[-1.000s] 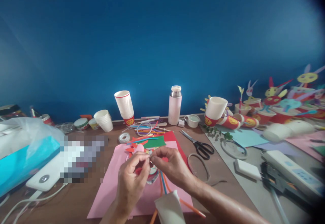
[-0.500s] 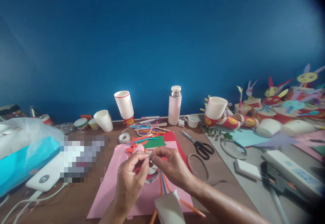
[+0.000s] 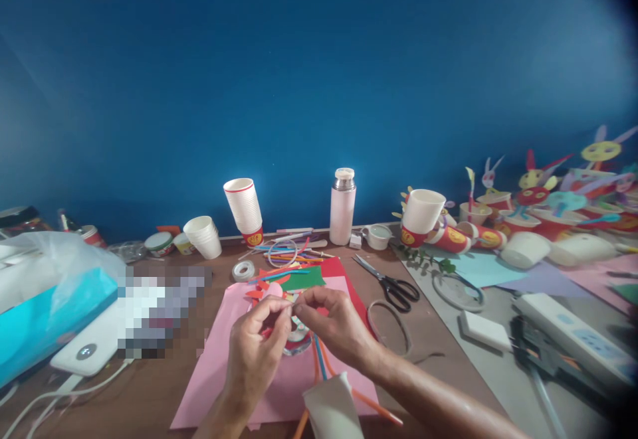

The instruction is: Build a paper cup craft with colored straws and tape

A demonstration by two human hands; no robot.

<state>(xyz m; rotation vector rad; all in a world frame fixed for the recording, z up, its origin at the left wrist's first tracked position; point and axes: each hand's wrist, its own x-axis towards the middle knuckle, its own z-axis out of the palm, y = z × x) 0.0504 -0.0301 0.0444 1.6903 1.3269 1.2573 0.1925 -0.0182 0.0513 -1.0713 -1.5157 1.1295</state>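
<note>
My left hand (image 3: 260,343) and my right hand (image 3: 335,326) meet fingertip to fingertip above a pink paper sheet (image 3: 209,386). Both are closed in a pinch. Whatever lies between the fingertips is too small to make out. Under the fingers sits a roll of clear tape (image 3: 298,349), partly covered by my hands. Just beyond lie red paper cutouts (image 3: 259,291) and a green paper piece (image 3: 306,278). Below my right hand a white paper cup (image 3: 333,406) rests on its side, with orange and blue sticks (image 3: 319,356) running up from it.
Black scissors (image 3: 391,285) and a brown ring (image 3: 389,326) lie to the right. Behind stand a stack of paper cups (image 3: 242,206), a pink flask (image 3: 343,208) and a tape roll (image 3: 243,271). A power strip (image 3: 578,336) and a glue gun (image 3: 553,362) are at the right; a power bank (image 3: 92,346) is left.
Almost nothing differs. Both hands keep their pinch at the same spot, with only a very slight shift of the fingers and of the view.
</note>
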